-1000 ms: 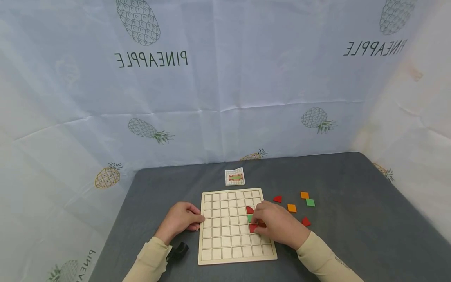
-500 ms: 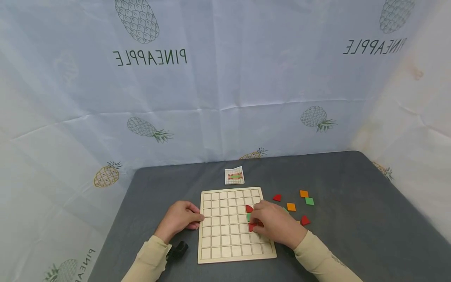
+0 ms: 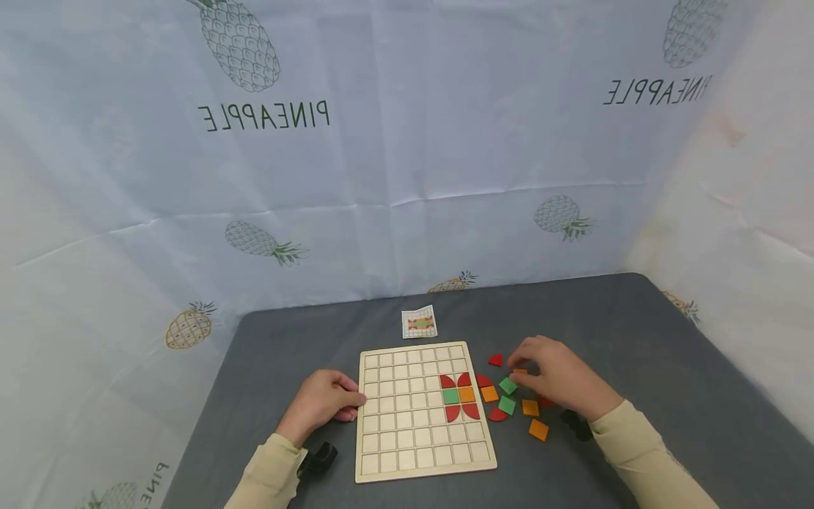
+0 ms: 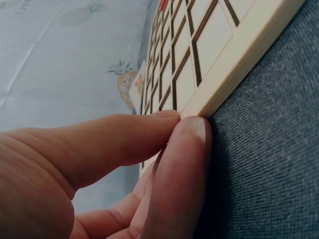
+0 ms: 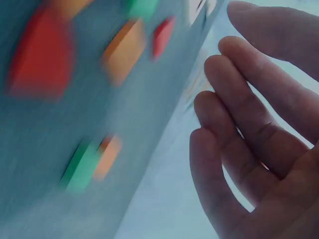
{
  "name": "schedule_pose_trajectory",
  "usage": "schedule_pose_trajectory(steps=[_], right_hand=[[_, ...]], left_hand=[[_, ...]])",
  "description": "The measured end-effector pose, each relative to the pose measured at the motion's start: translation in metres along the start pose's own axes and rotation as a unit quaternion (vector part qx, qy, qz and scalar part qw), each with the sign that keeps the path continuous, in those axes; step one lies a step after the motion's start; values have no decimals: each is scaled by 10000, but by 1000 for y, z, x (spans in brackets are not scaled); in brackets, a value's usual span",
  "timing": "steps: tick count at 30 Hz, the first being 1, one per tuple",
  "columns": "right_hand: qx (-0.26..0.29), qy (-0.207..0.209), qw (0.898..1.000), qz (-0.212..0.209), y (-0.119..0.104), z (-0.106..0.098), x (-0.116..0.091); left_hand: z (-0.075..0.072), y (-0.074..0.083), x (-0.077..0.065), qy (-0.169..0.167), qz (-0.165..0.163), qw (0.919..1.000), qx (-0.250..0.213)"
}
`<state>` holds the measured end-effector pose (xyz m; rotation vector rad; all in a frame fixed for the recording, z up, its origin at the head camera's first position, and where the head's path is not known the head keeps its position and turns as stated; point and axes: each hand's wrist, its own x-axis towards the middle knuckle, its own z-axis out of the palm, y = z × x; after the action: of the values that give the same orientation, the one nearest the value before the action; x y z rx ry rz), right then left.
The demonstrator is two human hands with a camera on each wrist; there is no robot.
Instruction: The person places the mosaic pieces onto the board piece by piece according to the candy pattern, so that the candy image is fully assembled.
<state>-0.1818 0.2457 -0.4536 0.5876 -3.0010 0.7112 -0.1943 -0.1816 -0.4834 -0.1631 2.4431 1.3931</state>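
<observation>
My left hand (image 3: 324,401) pinches the left edge of a pale wooden grid board (image 3: 413,445); in the left wrist view, thumb and index finger meet at the rim (image 4: 219,94). Toward the board's right side, a green square tile (image 3: 450,396) and an orange square tile (image 3: 467,394) lie side by side, with red rounded tiles (image 3: 447,382) above and below them. Over the loose tiles right of the board hovers my right hand (image 3: 559,371). Its fingers are spread and relaxed in the right wrist view, holding nothing, apart from a blurred orange tile (image 5: 123,51).
Loose green (image 3: 508,385), orange (image 3: 538,429) and red tiles (image 3: 496,360) are scattered beside the board, some partly hidden by the right hand. A small pattern card (image 3: 420,322) lies behind the board on the dark table (image 3: 305,332). A pineapple-print cloth (image 3: 356,141) hangs behind.
My right hand has left the tiles on the board and moved right, over the loose ones, uncovering the red, green and orange group. The left hand stays at the board's edge.
</observation>
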Motion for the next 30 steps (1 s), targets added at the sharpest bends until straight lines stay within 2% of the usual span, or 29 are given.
schedule_pose_trajectory(steps=[6, 11, 20, 30], right_hand=[[577, -215, 9963, 600, 47, -11, -16], [762, -264, 9924, 928, 73, -16, -22], [781, -425, 9886, 1219, 95, -16, -17], [773, -331, 9880, 1292, 108, -12, -17]], left_hand=[[-2, -3, -2, 28, -53, 10000, 8], [-2, -4, -2, 37, -61, 10000, -29], [-3, -5, -1, 22, -35, 10000, -33], [-2, -2, -1, -77, 59, 9999, -90]])
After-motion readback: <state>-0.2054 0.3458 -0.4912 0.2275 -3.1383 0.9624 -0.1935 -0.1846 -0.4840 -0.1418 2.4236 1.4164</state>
